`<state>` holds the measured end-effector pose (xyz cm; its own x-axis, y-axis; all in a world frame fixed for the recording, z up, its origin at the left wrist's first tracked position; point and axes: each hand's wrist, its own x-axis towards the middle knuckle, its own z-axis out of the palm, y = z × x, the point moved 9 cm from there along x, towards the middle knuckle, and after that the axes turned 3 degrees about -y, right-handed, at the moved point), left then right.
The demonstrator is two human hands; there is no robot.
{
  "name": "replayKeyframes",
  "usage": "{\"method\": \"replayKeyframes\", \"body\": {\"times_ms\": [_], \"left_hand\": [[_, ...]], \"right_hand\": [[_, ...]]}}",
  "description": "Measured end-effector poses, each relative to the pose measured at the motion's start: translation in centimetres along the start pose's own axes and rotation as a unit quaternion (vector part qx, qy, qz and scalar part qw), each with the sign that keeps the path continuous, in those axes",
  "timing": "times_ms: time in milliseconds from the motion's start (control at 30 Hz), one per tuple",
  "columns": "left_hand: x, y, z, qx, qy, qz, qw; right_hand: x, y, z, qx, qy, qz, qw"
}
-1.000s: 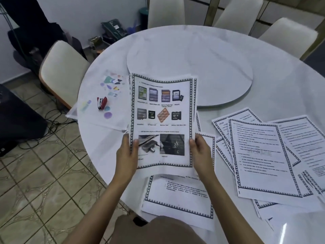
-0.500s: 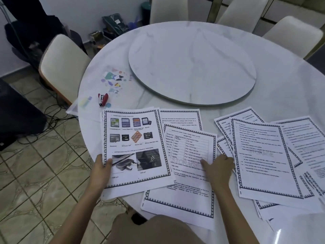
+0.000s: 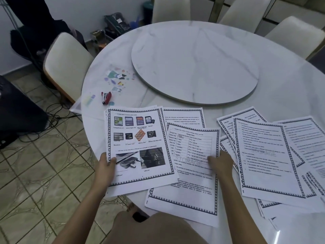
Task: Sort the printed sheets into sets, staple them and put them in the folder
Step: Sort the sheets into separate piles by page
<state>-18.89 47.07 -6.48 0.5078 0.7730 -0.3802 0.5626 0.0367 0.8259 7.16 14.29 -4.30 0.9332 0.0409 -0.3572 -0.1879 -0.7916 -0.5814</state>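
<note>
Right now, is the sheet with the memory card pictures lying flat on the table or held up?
Lying flat: the picture sheet rests on the table, left hand gripping its near-left edge.

The white printed sheet with memory-card photos [image 3: 139, 147], held upright in both hands a second ago, has been laid flat on the white marble bench [image 3: 281, 88] toward 9 o'clock. The right hand [image 3: 220, 162] has been released from it and placed on the bordered table-printed sheet [image 3: 191, 150] beside it.
</note>
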Motion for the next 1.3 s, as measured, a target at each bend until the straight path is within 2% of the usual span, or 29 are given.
{"method": "replayKeyframes", "body": {"times_ms": [133, 400, 533, 667, 867, 1033, 1133, 1300], "left_hand": [[-0.1, -0.5, -0.1, -0.074, 0.003, -0.024, 0.997], [0.0, -1.1, -0.5, -0.156, 0.017, -0.032, 0.987], [0.0, -1.7, -1.8, -0.211, 0.061, -0.063, 0.974], [0.3, -1.8, -3.5, -0.205, 0.088, -0.053, 0.973], [0.4, -3.0, -5.1, -0.182, 0.101, -0.073, 0.975], [-0.1, -3.0, -5.2, -0.16, 0.101, -0.08, 0.979], [-0.2, -3.1, -5.2, -0.146, 0.102, -0.079, 0.981], [-0.3, -2.8, -5.3, -0.124, 0.105, -0.08, 0.983]], "right_hand": [[-0.2, -0.8, -1.6, 0.085, 0.007, -0.064, 0.994], [1.5, -1.5, -6.7, 0.101, -0.018, -0.099, 0.99], [3.6, -0.1, -13.1, 0.133, 0.043, -0.091, 0.986], [5.8, 2.6, -18.6, 0.069, 0.106, -0.077, 0.989], [7.5, 6.3, -21.5, -0.024, 0.132, -0.03, 0.991], [10.0, 10.3, -21.3, 0.006, 0.139, -0.005, 0.99], [9.3, 9.8, -20.3, 0.001, 0.141, 0.001, 0.99], [7.0, 6.2, -18.1, -0.051, 0.182, -0.073, 0.979]]}}
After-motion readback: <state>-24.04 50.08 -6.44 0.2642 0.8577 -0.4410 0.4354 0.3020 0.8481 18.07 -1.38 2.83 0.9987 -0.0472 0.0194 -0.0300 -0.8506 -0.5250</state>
